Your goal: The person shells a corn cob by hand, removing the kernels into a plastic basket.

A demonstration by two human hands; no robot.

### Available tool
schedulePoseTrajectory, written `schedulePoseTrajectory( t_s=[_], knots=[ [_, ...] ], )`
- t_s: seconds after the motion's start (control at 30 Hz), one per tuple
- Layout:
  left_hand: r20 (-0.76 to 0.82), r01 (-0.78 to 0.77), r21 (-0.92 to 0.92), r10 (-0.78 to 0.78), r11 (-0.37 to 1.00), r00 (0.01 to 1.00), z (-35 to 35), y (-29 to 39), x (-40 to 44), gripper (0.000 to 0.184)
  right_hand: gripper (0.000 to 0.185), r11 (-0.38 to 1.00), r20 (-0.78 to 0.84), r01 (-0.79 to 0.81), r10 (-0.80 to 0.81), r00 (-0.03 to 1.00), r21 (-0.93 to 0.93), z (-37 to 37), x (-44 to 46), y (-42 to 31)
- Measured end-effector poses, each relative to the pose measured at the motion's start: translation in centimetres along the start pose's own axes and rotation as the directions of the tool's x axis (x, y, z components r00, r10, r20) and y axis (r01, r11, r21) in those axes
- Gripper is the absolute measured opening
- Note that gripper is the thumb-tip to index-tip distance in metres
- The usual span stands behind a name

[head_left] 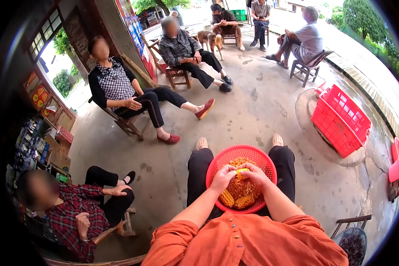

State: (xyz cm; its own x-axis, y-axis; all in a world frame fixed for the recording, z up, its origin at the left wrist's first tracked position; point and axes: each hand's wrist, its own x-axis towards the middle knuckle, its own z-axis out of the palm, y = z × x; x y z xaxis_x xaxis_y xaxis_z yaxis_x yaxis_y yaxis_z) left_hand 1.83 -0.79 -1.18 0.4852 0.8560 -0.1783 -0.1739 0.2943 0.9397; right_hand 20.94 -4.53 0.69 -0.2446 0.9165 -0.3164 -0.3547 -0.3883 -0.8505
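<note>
A corn cob [242, 171] is held between my two hands, above a red plastic basket [215, 165] on my lap. My left hand [223, 178] grips the cob's left end, and my right hand [255, 175] closes on its right side. Loose yellow-orange kernels [241, 188] fill much of the basket below. Two more cobs lie at the near side of the basket: one cob [227, 198] at the left and another cob [244, 202] beside it. My fingers partly cover the cob in my hands.
A large red crate [340, 119] stands on the concrete floor to the right, with a pink bucket [396, 169] farther right. Several people sit on chairs around, one near person [82, 208] at lower left. A dog [209, 40] stands at the back. Goods on shelves line the left.
</note>
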Motion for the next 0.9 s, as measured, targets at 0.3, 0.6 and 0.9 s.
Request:
schedulePoseTrajectory(
  t_s=[0.3,0.6,0.9],
  knots=[
    [0.002,0.009,-0.015,-0.009,1.000,1.000,0.1,0.2,0.0,0.010,0.028,0.999,0.004,0.043,-0.043,0.999,0.005,0.2,-0.3,-0.2],
    [0.028,-0.017,-0.025,0.018,1.000,0.999,-0.3,-0.6,0.2,0.013,0.029,0.998,-0.008,0.055,-0.055,0.998,-0.024,0.0,0.1,0.4],
    [0.035,-0.063,0.005,0.063,0.998,0.997,-0.4,-1.0,0.4,0.017,0.032,0.978,-0.008,0.109,-0.112,0.994,-0.177,0.5,-0.3,0.3]
  ],
)
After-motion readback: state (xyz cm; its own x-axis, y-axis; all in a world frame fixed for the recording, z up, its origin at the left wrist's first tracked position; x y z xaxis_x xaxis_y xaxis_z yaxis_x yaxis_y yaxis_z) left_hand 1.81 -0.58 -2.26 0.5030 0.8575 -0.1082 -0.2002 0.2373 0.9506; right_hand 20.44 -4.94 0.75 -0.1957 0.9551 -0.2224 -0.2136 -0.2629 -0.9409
